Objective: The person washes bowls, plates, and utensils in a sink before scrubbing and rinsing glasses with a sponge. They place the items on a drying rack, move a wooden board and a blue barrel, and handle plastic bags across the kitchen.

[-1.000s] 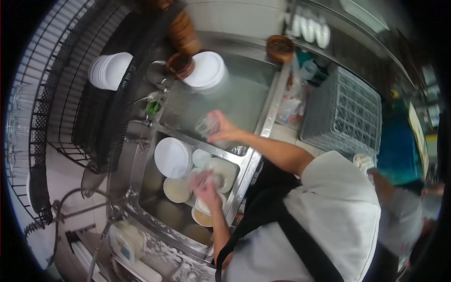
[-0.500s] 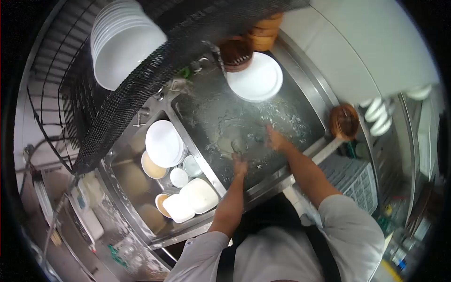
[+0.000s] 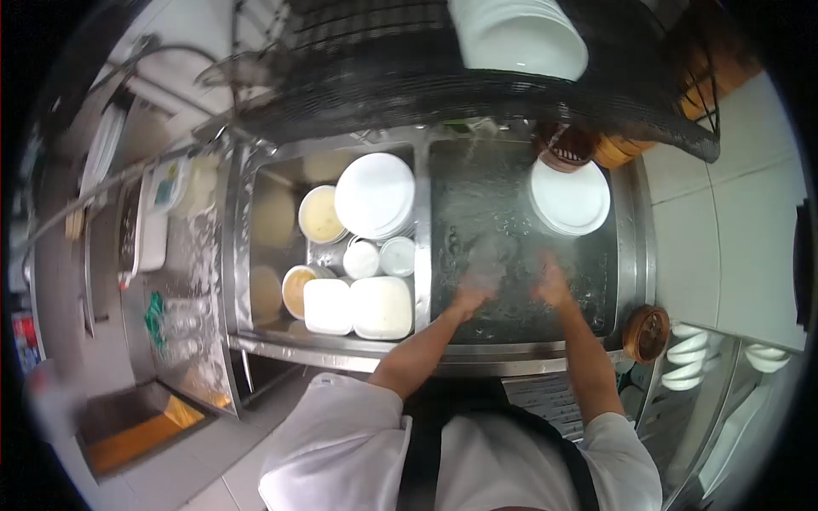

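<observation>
Both of my hands reach into the water-filled right basin of a steel sink. My left hand is partly under the surface, beside a pale, blurred shape that I cannot make out. To its right, my right hand dips into the water, its fingers smeared by motion and ripples. Neither hand shows clearly whether it holds anything. Beyond my right hand, white round plates sit in the same basin, close to a brown slotted container.
The left basin holds stacked white plates, bowls with tan insides, small cups and white square dishes. A mesh-lined rack with white bowls hangs overhead. A round brown container stands at the right corner.
My view has turned, so the sink now appears level and further left. My hands remain in the water, with my left hand farther from the pale plates. The pale shape looks more blurred.
</observation>
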